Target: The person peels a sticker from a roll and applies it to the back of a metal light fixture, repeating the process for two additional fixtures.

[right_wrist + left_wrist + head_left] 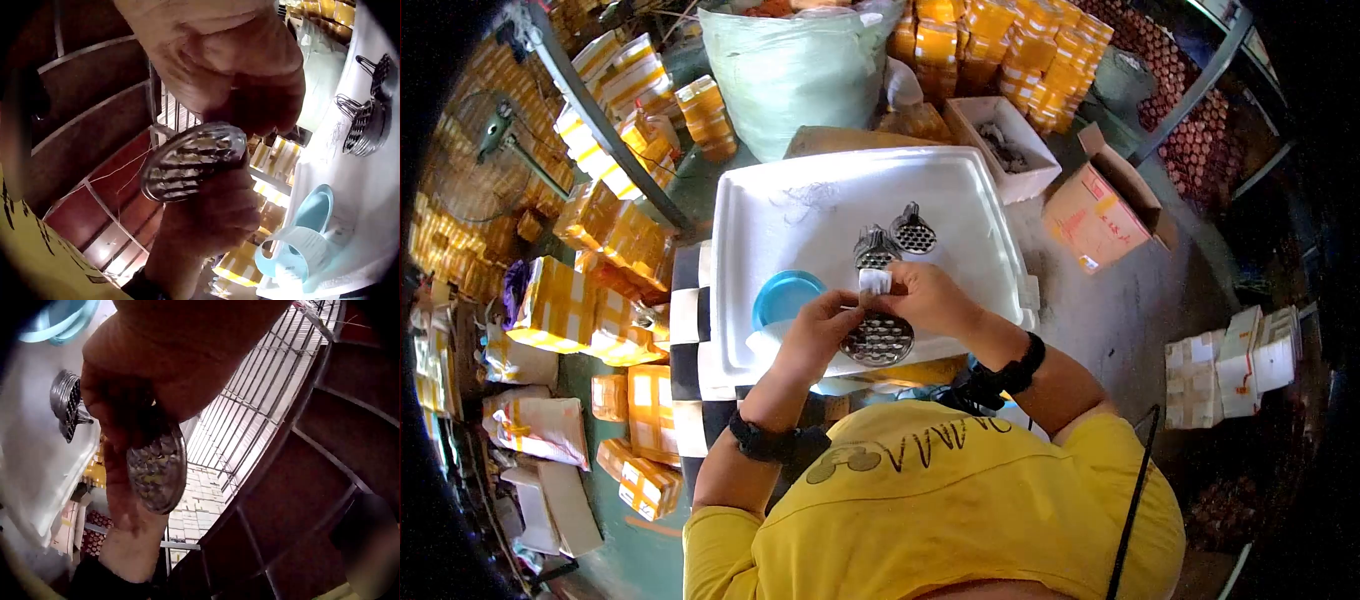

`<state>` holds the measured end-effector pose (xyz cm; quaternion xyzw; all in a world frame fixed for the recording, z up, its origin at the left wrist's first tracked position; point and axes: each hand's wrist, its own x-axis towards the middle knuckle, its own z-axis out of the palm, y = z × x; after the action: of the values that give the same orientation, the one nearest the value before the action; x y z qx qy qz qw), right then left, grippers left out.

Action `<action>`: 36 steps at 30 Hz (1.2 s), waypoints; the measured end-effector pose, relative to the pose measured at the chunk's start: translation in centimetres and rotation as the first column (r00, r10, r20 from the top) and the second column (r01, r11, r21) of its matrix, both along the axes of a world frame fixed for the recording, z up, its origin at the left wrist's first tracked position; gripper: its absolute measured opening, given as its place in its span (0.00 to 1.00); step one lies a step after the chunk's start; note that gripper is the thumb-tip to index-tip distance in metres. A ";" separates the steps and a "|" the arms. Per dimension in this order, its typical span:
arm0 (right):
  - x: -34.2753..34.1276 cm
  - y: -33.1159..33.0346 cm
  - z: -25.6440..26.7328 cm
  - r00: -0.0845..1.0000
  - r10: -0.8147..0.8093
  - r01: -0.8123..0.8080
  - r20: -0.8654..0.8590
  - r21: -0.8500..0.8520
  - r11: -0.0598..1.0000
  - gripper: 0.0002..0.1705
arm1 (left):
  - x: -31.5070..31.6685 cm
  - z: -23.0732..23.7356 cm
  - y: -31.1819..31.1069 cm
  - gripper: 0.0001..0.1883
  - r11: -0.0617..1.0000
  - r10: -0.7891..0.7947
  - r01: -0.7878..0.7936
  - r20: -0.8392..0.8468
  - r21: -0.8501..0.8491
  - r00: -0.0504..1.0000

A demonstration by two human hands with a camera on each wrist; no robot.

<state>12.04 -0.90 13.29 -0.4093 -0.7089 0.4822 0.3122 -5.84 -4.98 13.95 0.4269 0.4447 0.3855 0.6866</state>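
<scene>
Both hands meet at a round metal utensil whose disc (878,340) is full of holes, seen also between the hands in the right wrist view (194,162). A white label (875,283) lies at the utensil's upper end. My left hand (815,330) pinches the utensil just above the disc. From the other side, my right hand (935,298) pinches the label at its edge. Fingers and label hide the utensil's upper part. Beyond the hands, a stack of similar perforated utensils (875,248) and another group (915,232) lie on the white foam tray (750,215).
A blue round dish (788,298) sits at the tray's left, with a curled strip of white labels (306,247) by it. Past the tray stand a large pale-green sack (800,80), a foam box (1005,150) and an open carton (1100,215). Taped boxes (615,235) are piled left.
</scene>
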 end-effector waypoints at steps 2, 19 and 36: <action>0.2 -0.9 1.2 0.992 -0.034 0.037 0.123 -0.021 0.999 0.08 | 0.2 -0.3 0.1 0.09 0.998 -0.028 0.030 0.030 -0.052 0.999; 3.4 -3.0 -1.6 0.977 -0.167 0.180 0.131 -0.096 0.979 0.06 | 3.0 -4.0 2.0 0.07 0.930 -0.125 0.196 -0.234 0.311 0.964; 8.3 0.8 -5.8 0.926 -0.341 0.361 0.162 -0.117 0.925 0.10 | -1.5 -1.8 -0.5 0.09 0.982 -0.170 0.175 -0.081 0.068 0.982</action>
<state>20.31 -0.14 7.47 -0.5837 -0.6071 0.4388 0.3132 -7.35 -5.50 12.12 0.5032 0.4167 0.3248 0.6839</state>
